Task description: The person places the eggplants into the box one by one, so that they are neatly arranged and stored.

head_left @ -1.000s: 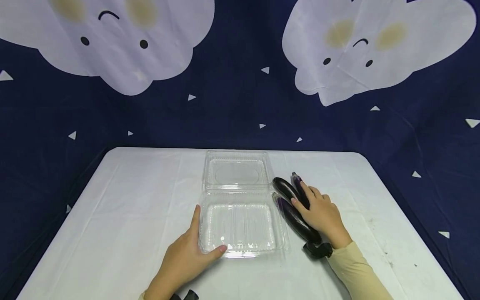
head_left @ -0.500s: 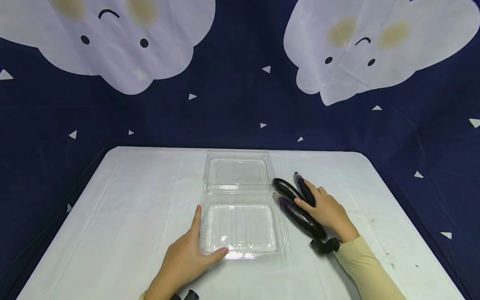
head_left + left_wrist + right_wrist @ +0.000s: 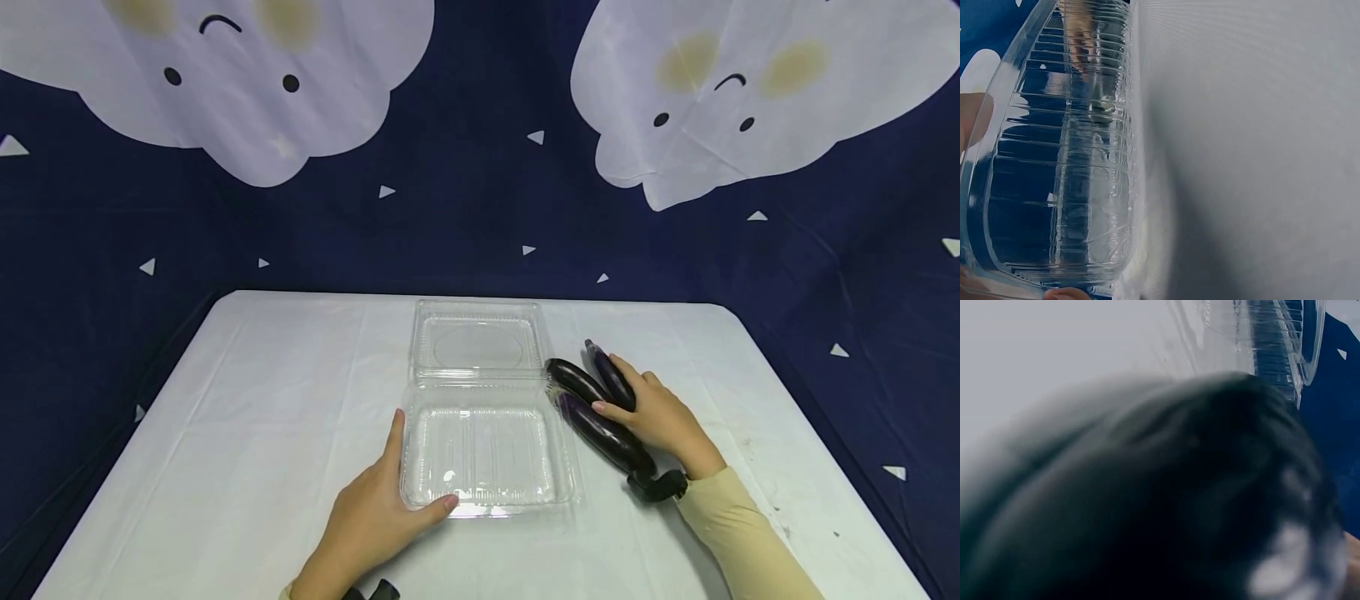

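Observation:
A clear plastic clamshell container (image 3: 480, 450) lies unfolded, its lid (image 3: 478, 343) flat on the far side. My left hand (image 3: 375, 512) spans its near left corner, thumb on the front rim and index finger along the left side. In the left wrist view, fingertips (image 3: 975, 119) touch the container's clear wall (image 3: 1029, 181). To the right lie three dark purple eggplants. My right hand (image 3: 663, 417) grips the far eggplant (image 3: 611, 377), thumb on its near side. The middle eggplant (image 3: 573, 379) and near eggplant (image 3: 607, 433) lie beside it. A blurred dark eggplant (image 3: 1179, 500) fills the right wrist view.
The white-covered table (image 3: 247, 450) has rounded far corners. Behind it hangs a dark blue curtain (image 3: 465, 225) with clouds and small triangles. A black wrist device (image 3: 658, 485) sits at the right wrist, close to the near eggplant's end.
My right hand has moved rightward and slightly nearer, and the far eggplant has separated from the middle one. The near eggplant has shifted slightly right. My left hand has stayed put.

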The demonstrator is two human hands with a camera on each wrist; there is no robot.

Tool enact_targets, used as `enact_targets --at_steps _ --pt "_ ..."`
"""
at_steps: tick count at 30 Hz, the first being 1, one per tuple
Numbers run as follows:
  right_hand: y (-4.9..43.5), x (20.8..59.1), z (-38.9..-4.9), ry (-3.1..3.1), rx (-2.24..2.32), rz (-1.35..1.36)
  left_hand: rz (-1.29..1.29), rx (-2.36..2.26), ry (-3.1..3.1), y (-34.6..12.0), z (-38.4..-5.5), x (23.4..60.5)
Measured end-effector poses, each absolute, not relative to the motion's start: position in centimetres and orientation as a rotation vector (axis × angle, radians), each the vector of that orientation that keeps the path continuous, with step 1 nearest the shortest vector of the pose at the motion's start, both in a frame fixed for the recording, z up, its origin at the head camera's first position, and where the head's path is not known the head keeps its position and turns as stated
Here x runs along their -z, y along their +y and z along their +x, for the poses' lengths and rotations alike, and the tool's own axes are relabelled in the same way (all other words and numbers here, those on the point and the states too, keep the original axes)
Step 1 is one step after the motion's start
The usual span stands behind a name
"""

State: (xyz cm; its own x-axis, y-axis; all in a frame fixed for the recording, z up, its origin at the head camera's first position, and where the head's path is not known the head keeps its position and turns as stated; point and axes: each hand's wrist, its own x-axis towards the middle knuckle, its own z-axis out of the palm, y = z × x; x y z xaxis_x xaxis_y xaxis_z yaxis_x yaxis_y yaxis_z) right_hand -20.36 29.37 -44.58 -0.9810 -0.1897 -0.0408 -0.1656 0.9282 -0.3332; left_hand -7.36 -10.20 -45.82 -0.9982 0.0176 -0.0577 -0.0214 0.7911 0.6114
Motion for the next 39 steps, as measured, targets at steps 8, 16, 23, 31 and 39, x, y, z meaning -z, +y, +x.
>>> enact_targets --at_steps 8,16,23,31,39 --pt "29.6 43.8 -20.4 3.015 0.508 -0.300 -0.010 -1.037 2.889 -10.2 -7.2 45.6" --pt "29.4 42.0 -20.7 3.029 0.498 -0.421 -0.005 -1.045 2.882 -10.3 -7.2 45.8" --pt "28.6 40.3 -21.6 3.039 0.459 -0.613 0.015 -1.037 2.890 -10.3 -7.1 46.0" --pt "26.7 38.7 -23.1 3.023 0.390 -0.818 0.019 -1.020 2.900 -10.3 -7.2 46.0" --pt "24.0 37.7 -24.7 2.982 0.273 -1.077 0.016 -1.061 2.864 -10.1 -7.1 45.9"
